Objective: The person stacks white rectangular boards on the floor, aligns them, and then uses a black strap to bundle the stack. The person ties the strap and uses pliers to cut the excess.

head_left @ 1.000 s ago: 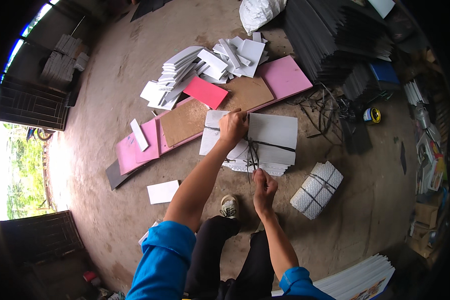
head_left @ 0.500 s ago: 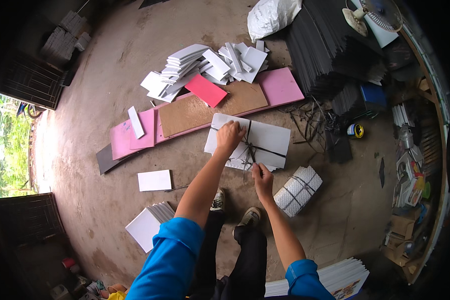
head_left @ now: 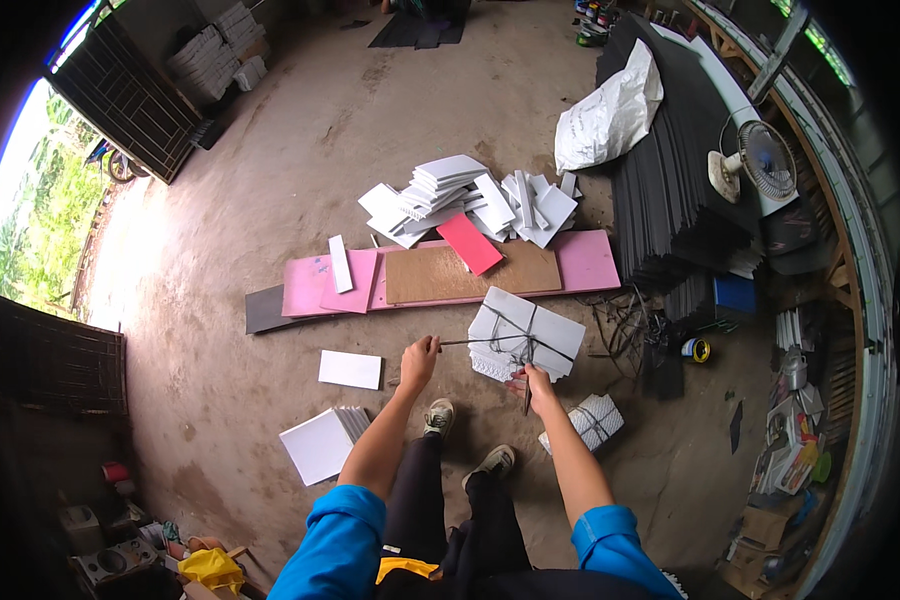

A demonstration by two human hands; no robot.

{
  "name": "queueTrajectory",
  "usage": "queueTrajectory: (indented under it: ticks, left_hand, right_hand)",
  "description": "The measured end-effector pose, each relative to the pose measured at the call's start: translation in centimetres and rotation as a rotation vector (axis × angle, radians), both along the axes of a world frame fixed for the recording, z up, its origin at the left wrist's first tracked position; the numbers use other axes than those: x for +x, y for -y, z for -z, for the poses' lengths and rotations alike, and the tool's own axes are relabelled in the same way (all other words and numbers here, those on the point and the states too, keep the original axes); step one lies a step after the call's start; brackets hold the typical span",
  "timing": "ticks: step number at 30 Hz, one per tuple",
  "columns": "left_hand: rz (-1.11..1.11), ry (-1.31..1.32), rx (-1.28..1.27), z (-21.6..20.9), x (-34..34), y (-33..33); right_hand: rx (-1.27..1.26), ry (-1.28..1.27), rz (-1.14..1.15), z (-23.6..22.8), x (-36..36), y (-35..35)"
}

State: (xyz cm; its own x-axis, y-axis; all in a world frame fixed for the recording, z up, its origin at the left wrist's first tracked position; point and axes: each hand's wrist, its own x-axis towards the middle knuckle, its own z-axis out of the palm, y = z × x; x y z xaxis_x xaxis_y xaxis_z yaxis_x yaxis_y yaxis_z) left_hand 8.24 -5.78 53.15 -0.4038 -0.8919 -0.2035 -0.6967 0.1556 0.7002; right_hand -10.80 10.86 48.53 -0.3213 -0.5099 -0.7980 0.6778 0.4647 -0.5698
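Observation:
A bundle of white foam sheets (head_left: 552, 327), crossed by black straps with a knot near its middle, lies on the floor ahead of me. To its left, my left hand (head_left: 420, 364) is closed around a black strap (head_left: 460, 342), which runs taut from the fist to the knot. My right hand (head_left: 538, 388) is at the bundle's near edge, its fingers closed on a narrow dark strip (head_left: 527, 404) that looks like strap. Just beyond that hand, to the right, rests a second strapped white bundle (head_left: 592, 422).
Pink boards (head_left: 590, 262) and a brown board (head_left: 410, 280) lie behind, bearing a red piece (head_left: 470, 245). White offcuts (head_left: 450, 190) are heaped beyond. A white panel (head_left: 350, 369) and a white stack (head_left: 315, 447) lie left. Black sheets (head_left: 660, 190) and a fan (head_left: 760, 160) stand right.
My left hand has moved left off the bundle, drawing the strap out taut. My right hand stays by the near edge. The view has tilted up, showing more floor beyond.

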Motion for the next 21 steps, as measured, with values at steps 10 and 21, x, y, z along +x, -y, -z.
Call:
queueTrajectory:
  ticks: [10,21]
  left_hand:
    - [0.437,-0.341,0.061,-1.5,-3.0,6.7]
    - [0.481,0.028,-0.017,1.7,-0.3,18.3]
  right_hand:
    - [0.057,-0.058,-0.105,-0.3,1.9,11.1]
    - [0.394,-0.805,-0.729,-3.6,-2.0,19.1]
